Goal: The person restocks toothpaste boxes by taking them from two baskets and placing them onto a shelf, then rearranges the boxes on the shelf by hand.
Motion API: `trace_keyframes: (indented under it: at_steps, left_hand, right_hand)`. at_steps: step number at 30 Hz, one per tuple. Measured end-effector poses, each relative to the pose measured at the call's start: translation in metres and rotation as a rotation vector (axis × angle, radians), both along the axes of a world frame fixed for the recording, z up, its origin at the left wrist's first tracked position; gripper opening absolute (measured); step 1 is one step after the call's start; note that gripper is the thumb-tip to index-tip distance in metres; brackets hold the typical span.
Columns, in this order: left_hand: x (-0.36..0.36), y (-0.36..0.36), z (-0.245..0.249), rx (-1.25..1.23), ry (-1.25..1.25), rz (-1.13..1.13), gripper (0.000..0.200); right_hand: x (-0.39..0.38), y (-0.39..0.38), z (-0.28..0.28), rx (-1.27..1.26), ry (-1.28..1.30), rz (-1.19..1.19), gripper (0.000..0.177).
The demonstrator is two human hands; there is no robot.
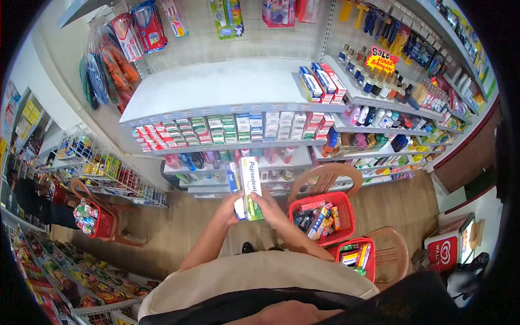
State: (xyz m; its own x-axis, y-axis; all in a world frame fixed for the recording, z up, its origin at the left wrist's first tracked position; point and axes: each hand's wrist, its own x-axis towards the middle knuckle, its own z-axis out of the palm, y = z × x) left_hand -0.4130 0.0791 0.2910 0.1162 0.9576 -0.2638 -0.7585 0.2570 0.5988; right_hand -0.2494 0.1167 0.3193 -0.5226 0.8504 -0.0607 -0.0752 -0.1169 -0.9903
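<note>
Two toothpaste boxes are held upright in front of the body. My left hand (231,208) is closed round the blue and white box (233,181). My right hand (265,208) grips the white and green Pepsodent box (251,179), which is beside the blue one. Beyond them, toothpaste boxes (227,130) fill a shelf in stacked rows. On the white top shelf (216,86), several more boxes (323,82) stand at the right end.
Red baskets of goods (349,216) (370,268) rest on wooden chairs (325,172) at the right. Bottles (374,84) line the right shelves. A person in dark clothes (32,203) is at the far left beside another red basket (103,221). Snack racks (81,276) stand lower left.
</note>
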Motion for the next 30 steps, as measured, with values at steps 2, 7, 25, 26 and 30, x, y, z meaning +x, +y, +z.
trace_keyframes:
  at_steps: [2,7,25,26,30]
  left_hand:
    - [-0.008,0.001,0.003,-0.015,0.002,0.026,0.045]
    - [-0.015,0.013,0.03,-0.103,0.279,-0.043,0.048]
    - [-0.001,0.086,0.01,0.315,-0.327,-0.429,0.071]
    - [-0.002,0.089,0.015,0.313,-0.314,-0.421,0.07]
    - [-0.008,0.103,0.018,0.325,-0.313,-0.461,0.066]
  right_hand:
    - [-0.013,-0.003,0.016,0.104,-0.032,-0.043,0.051]
    - [-0.015,0.021,0.015,0.525,-0.42,0.0,0.054]
    - [0.015,0.2,0.063,0.016,-0.052,0.617,0.031]
    - [0.022,0.199,0.067,0.03,-0.033,0.546,0.032]
    - [0.053,0.199,0.063,0.121,0.085,0.341,0.033]
